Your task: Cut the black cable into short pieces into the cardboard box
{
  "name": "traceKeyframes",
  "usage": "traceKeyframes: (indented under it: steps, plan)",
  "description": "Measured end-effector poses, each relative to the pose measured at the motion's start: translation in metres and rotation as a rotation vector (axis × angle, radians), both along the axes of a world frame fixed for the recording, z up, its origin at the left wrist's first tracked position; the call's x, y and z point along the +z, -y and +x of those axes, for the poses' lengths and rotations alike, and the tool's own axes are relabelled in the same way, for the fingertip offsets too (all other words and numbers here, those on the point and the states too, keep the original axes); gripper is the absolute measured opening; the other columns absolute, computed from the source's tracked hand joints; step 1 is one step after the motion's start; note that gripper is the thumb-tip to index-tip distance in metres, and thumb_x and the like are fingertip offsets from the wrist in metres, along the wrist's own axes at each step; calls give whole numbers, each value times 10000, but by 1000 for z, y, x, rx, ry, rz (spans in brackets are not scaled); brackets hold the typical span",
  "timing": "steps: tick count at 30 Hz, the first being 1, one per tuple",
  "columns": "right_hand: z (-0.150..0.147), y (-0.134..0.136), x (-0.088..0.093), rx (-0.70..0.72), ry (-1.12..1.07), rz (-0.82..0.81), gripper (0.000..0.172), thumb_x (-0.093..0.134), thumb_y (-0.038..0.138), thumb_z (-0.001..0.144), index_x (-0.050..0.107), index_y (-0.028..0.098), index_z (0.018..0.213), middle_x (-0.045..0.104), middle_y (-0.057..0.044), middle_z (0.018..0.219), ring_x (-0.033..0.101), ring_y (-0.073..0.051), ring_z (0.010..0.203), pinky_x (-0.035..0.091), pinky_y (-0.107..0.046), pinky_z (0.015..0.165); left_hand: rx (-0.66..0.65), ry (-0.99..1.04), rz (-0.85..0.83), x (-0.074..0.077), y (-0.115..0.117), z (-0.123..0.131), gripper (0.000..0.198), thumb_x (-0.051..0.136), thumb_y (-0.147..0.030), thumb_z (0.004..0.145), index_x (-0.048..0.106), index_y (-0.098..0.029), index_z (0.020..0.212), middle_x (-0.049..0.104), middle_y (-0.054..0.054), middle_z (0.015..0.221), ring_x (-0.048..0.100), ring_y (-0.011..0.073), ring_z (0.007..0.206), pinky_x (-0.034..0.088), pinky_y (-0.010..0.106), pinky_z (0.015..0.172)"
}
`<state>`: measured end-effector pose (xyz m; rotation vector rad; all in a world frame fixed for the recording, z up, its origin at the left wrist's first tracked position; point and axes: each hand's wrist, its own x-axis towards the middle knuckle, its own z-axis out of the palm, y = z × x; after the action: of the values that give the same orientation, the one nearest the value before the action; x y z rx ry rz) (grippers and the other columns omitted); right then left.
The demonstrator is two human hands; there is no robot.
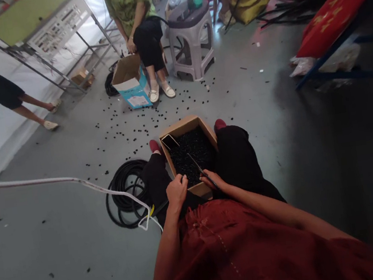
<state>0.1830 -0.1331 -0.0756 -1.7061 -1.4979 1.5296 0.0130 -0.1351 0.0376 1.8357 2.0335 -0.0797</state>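
Observation:
My right hand [212,180] is closed round a pair of scissors [195,162], whose blades point away from me over an open cardboard box [209,129]. My left hand [178,191] is closed at the box's near left corner, gripping black tubing; a dark end shows at the fingertips. A length of this tubing [162,206] runs back from the wrist towards a coil of black tubing [122,210] on the floor. Small cut black pieces [191,151] fill the box between my legs. A small rectangular dark tray with a pale rim [170,141] lies on them.
Many black bits [143,128] are scattered on the floor. A white cord [73,179] crosses from the left. Ahead, a seated person [144,29] works at a blue-and-white carton [135,91] beside a plastic stool [189,41]. Another person's legs [0,88] are at left.

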Motion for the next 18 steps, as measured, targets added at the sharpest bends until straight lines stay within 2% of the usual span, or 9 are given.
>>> traceKeyframes:
  steps: [5,10,13,18]
  plan:
    - [-2,-1,0,9,18,-27,120,522,260,810,580,203,899,545,38,591,513,-131,572,372,-221,567,59,182,18,-20,5,-5,348,367,-448,954,645,-247,1012,724,36,946,660,172,896,398,231,731]
    - [-7,0,-3,31,60,-43,106,511,272,802,562,200,861,568,26,626,537,-141,602,388,-229,580,52,357,-7,-42,0,-9,374,414,-396,938,622,-213,1190,654,55,1238,593,193,1142,416,268,955]
    - [-11,1,-12,39,76,-22,116,504,279,781,555,201,850,585,12,656,551,-154,624,403,-243,597,22,391,-62,-53,-8,-16,441,394,-280,920,551,-144,1310,586,102,1332,546,205,1219,384,288,1039]
    - [-18,1,-33,-9,48,-21,175,514,369,744,561,229,837,623,-9,720,589,-204,681,442,-298,638,15,424,-183,-75,-25,-35,537,371,-158,866,461,-134,1395,532,105,1393,499,190,1279,353,267,1080]
